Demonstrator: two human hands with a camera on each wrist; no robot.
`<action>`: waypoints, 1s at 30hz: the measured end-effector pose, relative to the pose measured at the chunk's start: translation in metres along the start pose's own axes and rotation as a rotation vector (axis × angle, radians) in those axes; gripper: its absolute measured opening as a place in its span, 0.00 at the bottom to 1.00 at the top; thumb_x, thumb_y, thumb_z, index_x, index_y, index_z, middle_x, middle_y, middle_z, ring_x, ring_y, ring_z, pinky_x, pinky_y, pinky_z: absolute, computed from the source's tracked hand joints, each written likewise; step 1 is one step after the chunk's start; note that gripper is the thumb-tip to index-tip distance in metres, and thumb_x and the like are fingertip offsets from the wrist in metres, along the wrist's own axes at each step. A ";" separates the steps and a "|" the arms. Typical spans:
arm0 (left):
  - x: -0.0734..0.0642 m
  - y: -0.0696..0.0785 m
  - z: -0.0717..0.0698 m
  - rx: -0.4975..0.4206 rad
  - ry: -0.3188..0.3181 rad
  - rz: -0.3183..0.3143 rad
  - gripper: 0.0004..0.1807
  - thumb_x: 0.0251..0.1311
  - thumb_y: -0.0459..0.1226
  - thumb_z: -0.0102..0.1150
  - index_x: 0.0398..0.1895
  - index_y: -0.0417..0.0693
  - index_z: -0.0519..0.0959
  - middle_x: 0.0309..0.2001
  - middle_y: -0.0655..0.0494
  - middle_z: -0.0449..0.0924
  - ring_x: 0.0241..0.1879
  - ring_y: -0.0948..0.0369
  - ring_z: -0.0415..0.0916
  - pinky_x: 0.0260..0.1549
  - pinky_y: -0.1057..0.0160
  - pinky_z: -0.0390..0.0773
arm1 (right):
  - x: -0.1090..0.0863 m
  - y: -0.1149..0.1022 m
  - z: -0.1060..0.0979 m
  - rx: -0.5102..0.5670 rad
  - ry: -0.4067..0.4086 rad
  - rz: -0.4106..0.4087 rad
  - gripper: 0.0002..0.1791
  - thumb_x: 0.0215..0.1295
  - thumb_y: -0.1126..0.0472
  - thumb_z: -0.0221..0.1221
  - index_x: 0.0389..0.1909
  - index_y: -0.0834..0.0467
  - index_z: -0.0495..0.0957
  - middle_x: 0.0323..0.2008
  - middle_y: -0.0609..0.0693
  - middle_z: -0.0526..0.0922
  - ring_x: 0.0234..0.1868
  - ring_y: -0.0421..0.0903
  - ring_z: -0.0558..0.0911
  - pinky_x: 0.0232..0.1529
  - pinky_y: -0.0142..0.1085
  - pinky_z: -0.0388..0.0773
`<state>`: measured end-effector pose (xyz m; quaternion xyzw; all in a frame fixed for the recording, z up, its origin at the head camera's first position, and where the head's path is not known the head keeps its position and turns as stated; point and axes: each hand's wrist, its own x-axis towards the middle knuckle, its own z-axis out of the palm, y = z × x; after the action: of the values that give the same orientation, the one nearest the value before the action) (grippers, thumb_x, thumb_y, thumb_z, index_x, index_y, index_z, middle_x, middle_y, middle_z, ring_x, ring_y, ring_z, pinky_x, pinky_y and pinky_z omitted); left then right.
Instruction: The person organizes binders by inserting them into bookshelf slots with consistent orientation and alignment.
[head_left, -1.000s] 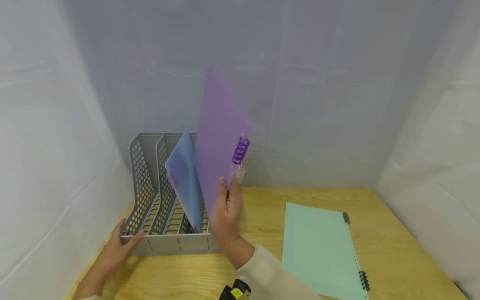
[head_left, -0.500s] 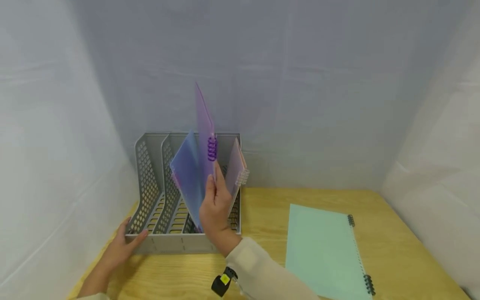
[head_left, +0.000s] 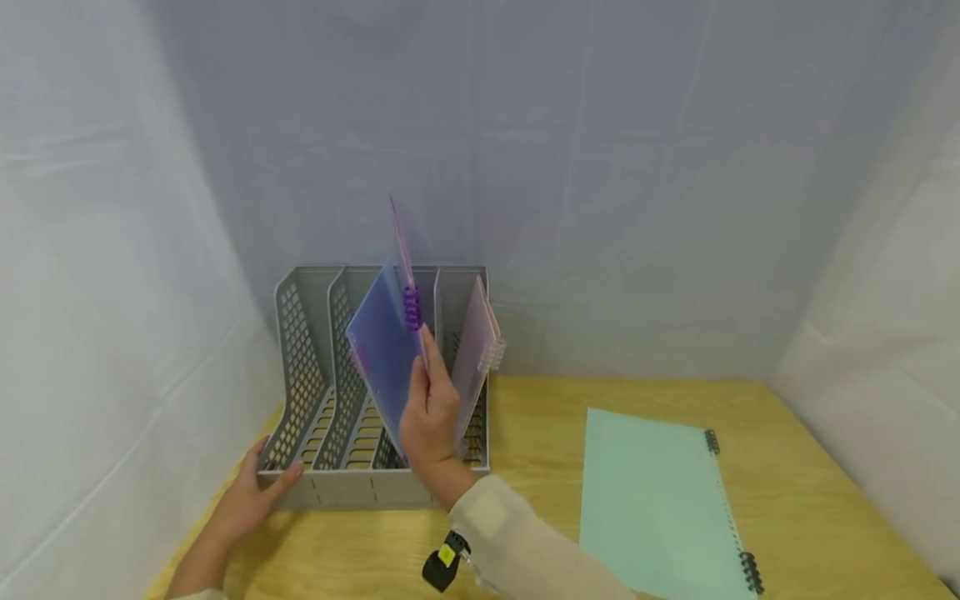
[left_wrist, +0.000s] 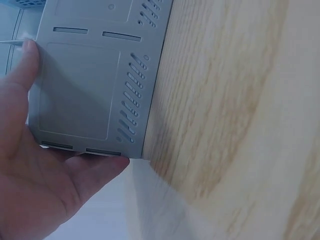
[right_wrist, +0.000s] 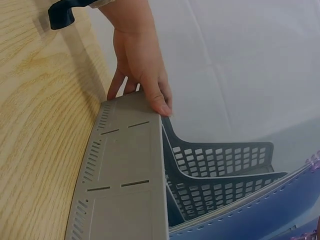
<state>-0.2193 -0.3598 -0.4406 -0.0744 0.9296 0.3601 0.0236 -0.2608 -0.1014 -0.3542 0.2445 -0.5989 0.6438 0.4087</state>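
Observation:
In the head view my right hand (head_left: 431, 412) pinches a purple spiral notebook (head_left: 412, 310) by its lower spine edge. The notebook stands nearly upright and edge-on, its lower part hidden behind the hand and the blue notebook (head_left: 382, 350). That blue one leans in a compartment of the grey file rack (head_left: 345, 492). A pale pink notebook (head_left: 472, 354) with a clear coil tilts in the rack's rightmost compartment. My left hand (head_left: 251, 496) grips the rack's front left corner, thumb over the front lip and fingers round the side, as the left wrist view shows on the rack's front panel (left_wrist: 77, 92).
A mint green notebook (head_left: 660, 500) with black coils lies flat on the wooden table (head_left: 540, 433), right of the rack. White sheeting (head_left: 637, 208) encloses the table behind and at both sides. Perforated dividers (right_wrist: 220, 155) separate the rack's compartments.
My right hand has moved left and brought the purple notebook lower, turning it from broadside to edge-on beside the blue one. The pink notebook has come into sight. My left hand keeps its grip.

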 end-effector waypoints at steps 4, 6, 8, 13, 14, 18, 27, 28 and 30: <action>0.003 0.003 -0.001 0.003 0.008 0.003 0.52 0.70 0.57 0.46 0.74 0.31 0.29 0.68 0.17 0.40 0.66 0.24 0.44 0.62 0.29 0.49 | 0.000 0.006 0.001 -0.012 0.009 -0.019 0.22 0.75 0.72 0.44 0.67 0.67 0.65 0.65 0.63 0.70 0.66 0.53 0.70 0.63 0.42 0.70; 0.004 0.002 -0.001 0.002 0.007 -0.001 0.52 0.70 0.57 0.45 0.74 0.31 0.30 0.68 0.17 0.41 0.66 0.24 0.45 0.62 0.29 0.50 | 0.000 0.009 0.002 -0.019 0.008 -0.018 0.22 0.75 0.72 0.44 0.67 0.67 0.65 0.65 0.63 0.71 0.66 0.53 0.70 0.62 0.42 0.71; 0.005 0.001 0.000 -0.001 0.005 -0.008 0.52 0.70 0.58 0.45 0.74 0.31 0.30 0.68 0.17 0.41 0.66 0.24 0.45 0.62 0.29 0.50 | -0.001 0.011 0.002 -0.022 0.003 -0.007 0.22 0.75 0.71 0.44 0.67 0.67 0.65 0.65 0.61 0.71 0.65 0.53 0.71 0.62 0.42 0.71; 0.005 -0.001 -0.001 0.010 -0.012 -0.025 0.53 0.70 0.59 0.44 0.73 0.32 0.29 0.68 0.17 0.40 0.66 0.23 0.45 0.61 0.28 0.50 | -0.008 0.015 0.001 -0.020 -0.014 0.023 0.22 0.75 0.70 0.45 0.68 0.65 0.65 0.65 0.60 0.71 0.66 0.52 0.70 0.61 0.41 0.72; 0.005 -0.002 -0.001 0.017 -0.015 -0.028 0.53 0.70 0.59 0.43 0.73 0.32 0.29 0.68 0.17 0.40 0.66 0.23 0.44 0.61 0.28 0.50 | -0.009 0.016 0.001 -0.025 -0.016 0.026 0.22 0.75 0.69 0.45 0.69 0.63 0.65 0.65 0.59 0.71 0.66 0.51 0.70 0.61 0.41 0.72; 0.005 -0.004 0.000 0.020 -0.034 -0.047 0.54 0.69 0.61 0.42 0.73 0.32 0.27 0.68 0.17 0.38 0.66 0.23 0.43 0.61 0.27 0.49 | -0.013 0.018 -0.002 -0.049 -0.014 0.031 0.23 0.75 0.69 0.45 0.69 0.61 0.66 0.66 0.56 0.71 0.66 0.51 0.71 0.61 0.42 0.73; 0.003 -0.001 0.000 -0.019 -0.022 -0.023 0.53 0.70 0.59 0.44 0.73 0.32 0.28 0.69 0.17 0.39 0.66 0.24 0.42 0.61 0.27 0.47 | -0.008 0.021 0.002 -0.073 0.007 -0.047 0.23 0.72 0.73 0.47 0.67 0.66 0.66 0.64 0.61 0.72 0.65 0.54 0.72 0.62 0.40 0.72; 0.003 -0.001 0.001 -0.022 -0.023 -0.021 0.53 0.70 0.58 0.44 0.73 0.31 0.28 0.69 0.17 0.39 0.66 0.24 0.42 0.61 0.27 0.47 | -0.009 0.022 0.003 -0.077 0.008 -0.052 0.23 0.72 0.73 0.47 0.67 0.66 0.67 0.64 0.61 0.73 0.64 0.54 0.72 0.61 0.41 0.72; 0.003 0.000 0.000 -0.031 -0.024 -0.029 0.53 0.70 0.58 0.45 0.73 0.32 0.27 0.69 0.18 0.38 0.67 0.24 0.41 0.62 0.27 0.46 | -0.009 0.025 0.005 -0.089 0.005 -0.063 0.23 0.72 0.73 0.47 0.67 0.65 0.67 0.64 0.60 0.73 0.64 0.53 0.72 0.62 0.41 0.72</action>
<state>-0.2218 -0.3602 -0.4412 -0.0840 0.9225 0.3747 0.0390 -0.2774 -0.1068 -0.3751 0.2431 -0.6178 0.6042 0.4407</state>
